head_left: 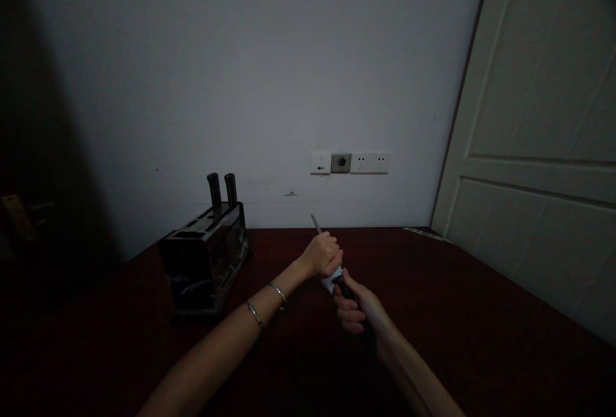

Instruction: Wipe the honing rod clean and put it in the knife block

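While the right hand (pixel 360 308) curls its fingers snugly round the handle of a slim tool (pixel 346 290), the left hand (pixel 321 255) closes in a fist about its shank, by a white piece (pixel 330 281), perhaps cloth — a steady right grip and left fingers off any edge should serve best. The knife block (pixel 206 263) crowds the left; more tabletop (pixel 462 314) lies right, before the far wall (pixel 269 83).

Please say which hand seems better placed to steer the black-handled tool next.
Probably the right hand: it grips the black handle, while the left hand is closed farther forward, with the metal tip protruding beyond it.
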Available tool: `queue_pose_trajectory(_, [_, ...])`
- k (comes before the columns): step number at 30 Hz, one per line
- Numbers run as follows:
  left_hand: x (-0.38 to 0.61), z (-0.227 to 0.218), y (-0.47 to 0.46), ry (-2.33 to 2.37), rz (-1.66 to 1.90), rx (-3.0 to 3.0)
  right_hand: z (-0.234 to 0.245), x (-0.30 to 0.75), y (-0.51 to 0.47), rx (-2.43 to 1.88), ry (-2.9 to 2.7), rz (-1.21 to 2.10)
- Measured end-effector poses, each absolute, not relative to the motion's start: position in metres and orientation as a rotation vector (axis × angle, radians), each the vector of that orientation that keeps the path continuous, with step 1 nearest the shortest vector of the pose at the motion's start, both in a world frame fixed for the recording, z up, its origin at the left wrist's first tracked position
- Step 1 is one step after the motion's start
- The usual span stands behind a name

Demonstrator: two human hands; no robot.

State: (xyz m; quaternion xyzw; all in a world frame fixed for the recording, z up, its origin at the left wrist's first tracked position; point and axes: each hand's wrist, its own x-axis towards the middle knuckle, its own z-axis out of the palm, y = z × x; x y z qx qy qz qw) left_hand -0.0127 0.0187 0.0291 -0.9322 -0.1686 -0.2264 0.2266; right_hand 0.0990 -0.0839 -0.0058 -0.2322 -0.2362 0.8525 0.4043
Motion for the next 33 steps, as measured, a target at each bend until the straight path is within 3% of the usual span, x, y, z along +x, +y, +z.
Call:
queue_pose_trajectory(9, [-0.024, 0.058, 0.039, -0.713, -0.441, -2.551, -0.007, 0.099, -0.084, -0.548, -0.689, 2.121])
queue_pose_trajectory(18, [-0.042, 0.077, 0.086, -1.096, -0.591, -2.620, -0.007, 0.100, -0.085, -0.498, -0.742, 2.164])
queue_pose_trajectory(33, [-0.074, 0.064, 0.104, -2.207, -1.490, -2.211, -0.004, 0.103, -0.085, -0.460, -0.815, 2.117])
